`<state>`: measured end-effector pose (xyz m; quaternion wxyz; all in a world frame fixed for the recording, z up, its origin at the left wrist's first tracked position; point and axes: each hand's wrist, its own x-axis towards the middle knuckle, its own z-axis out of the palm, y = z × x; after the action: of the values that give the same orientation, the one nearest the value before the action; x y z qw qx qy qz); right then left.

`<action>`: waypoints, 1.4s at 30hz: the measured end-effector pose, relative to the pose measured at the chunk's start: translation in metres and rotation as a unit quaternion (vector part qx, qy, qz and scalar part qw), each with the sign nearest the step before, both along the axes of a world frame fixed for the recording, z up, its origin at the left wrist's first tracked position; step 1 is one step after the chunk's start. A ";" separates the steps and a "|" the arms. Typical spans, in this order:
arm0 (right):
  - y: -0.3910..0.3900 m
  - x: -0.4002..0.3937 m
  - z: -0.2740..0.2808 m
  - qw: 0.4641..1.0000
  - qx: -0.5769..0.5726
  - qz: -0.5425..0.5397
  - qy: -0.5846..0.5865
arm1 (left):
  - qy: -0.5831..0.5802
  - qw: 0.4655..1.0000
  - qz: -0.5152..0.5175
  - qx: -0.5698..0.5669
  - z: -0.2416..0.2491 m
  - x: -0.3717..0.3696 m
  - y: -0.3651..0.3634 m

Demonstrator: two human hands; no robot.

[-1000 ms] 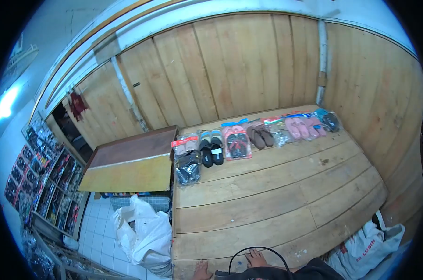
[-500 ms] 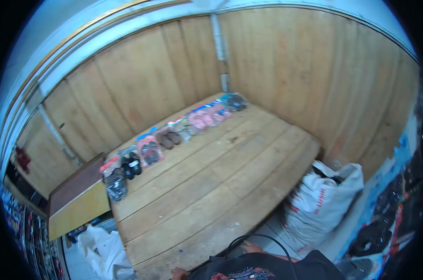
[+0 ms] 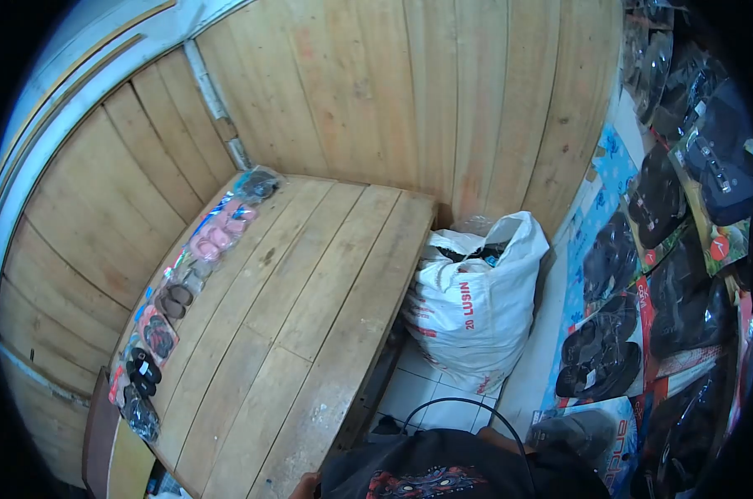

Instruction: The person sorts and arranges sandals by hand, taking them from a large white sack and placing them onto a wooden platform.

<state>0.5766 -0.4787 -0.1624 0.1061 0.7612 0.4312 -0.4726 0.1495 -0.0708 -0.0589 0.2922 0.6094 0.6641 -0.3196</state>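
Observation:
A small part of my left hand point(image 3: 306, 486) shows at the bottom, against the near edge of the wooden platform point(image 3: 289, 337); its fingers are mostly hidden. Only a sliver of skin from my right hand or forearm point(image 3: 496, 436) appears beside my dark shirt point(image 3: 426, 466), and its fingers are out of sight. Along the platform's far left side lies a row of bagged footwear, including pink sandals point(image 3: 212, 239), brown sandals point(image 3: 175, 301) and black shoes point(image 3: 143, 372). Neither hand touches them.
A full white woven sack point(image 3: 476, 312) stands open-topped on the tiled floor point(image 3: 422, 384), right of the platform. Packaged dark footwear point(image 3: 601, 349) hangs on the right wall. Plank walls point(image 3: 376, 108) close off the back. A black cable loop point(image 3: 455, 401) arcs before my shirt.
My view has swung right and down, so the sack and hanging footwear show more fully. My right hand and forearm have become mostly hidden. The row of footwear lies as before.

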 end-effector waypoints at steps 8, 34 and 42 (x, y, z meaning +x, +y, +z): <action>0.037 0.029 -0.024 0.956 0.096 -0.260 0.091 | -0.014 0.996 -0.013 0.089 0.004 0.129 0.079; 0.191 0.310 0.108 0.555 0.449 -0.699 0.030 | -0.213 0.893 -0.394 0.046 0.035 0.785 0.161; 0.245 0.538 0.094 0.642 0.470 -0.580 -0.174 | -0.165 0.939 -0.298 0.041 0.033 0.865 0.153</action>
<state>1.1143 -0.2333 -0.0681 -0.4885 0.8712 0.0394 -0.0300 1.0149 0.0821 -0.0256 0.2632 0.8352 0.4072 -0.2594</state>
